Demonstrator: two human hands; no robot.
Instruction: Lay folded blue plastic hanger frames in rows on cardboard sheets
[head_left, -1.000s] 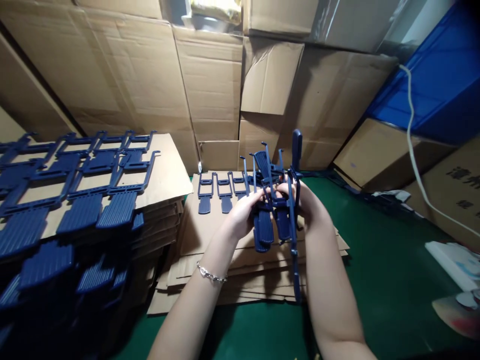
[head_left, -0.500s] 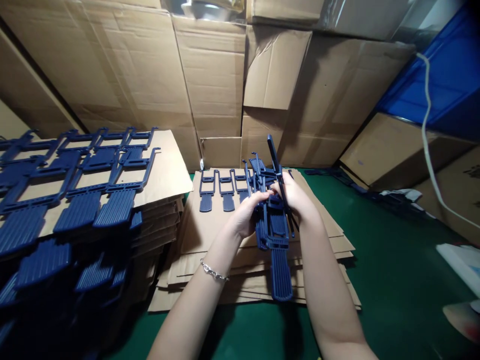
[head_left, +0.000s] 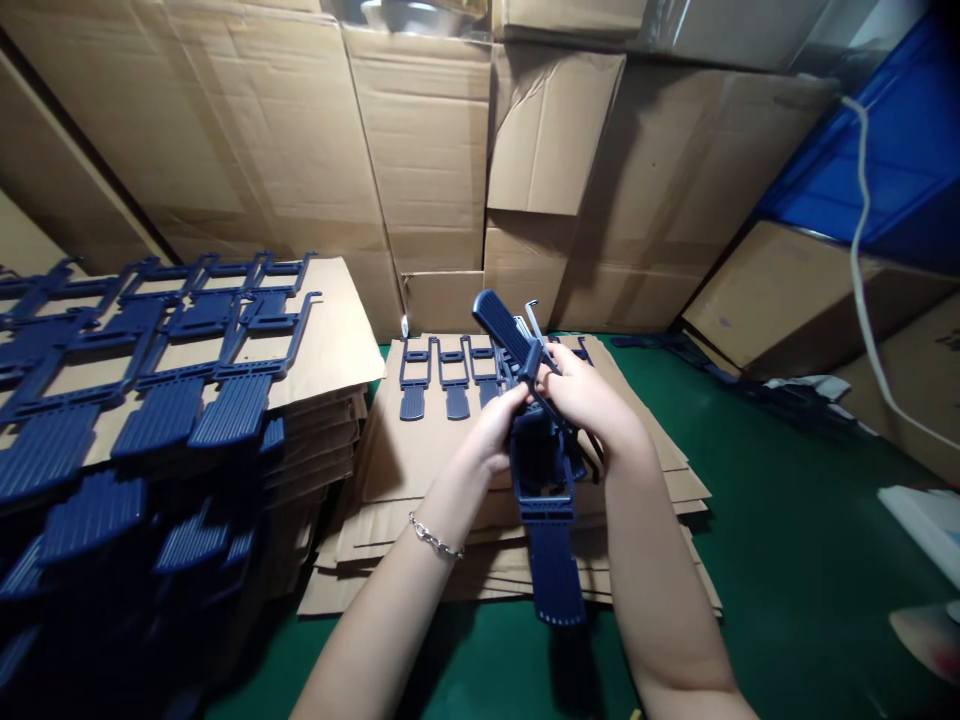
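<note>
A bunch of dark blue plastic frames with ribbed flat paddles (head_left: 556, 580) is held up between my two hands, over a stack of cardboard sheets (head_left: 420, 470). My left hand (head_left: 504, 425) is closed round the bunch's left side, a bracelet on its wrist. From the right, my right hand (head_left: 581, 390) grips the upper part, where one frame (head_left: 501, 322) slants up to the left. Fingers and overlapping frames hide how many pieces are held. Just behind, a row of like blue frames (head_left: 453, 375) lies flat on the top sheet.
At left, a taller stack of cardboard sheets (head_left: 337, 330) carries many more blue frames (head_left: 232, 410), some paddles overhanging its edge. Cardboard boxes (head_left: 427, 150) wall off the back. A green table (head_left: 765, 560) lies beneath; a white cable (head_left: 859, 250) hangs at right.
Within the bunch, the upright frame at the top has swung over to slant up-left. The lower paddle has come slightly nearer to me, and both hands have shifted a little.
</note>
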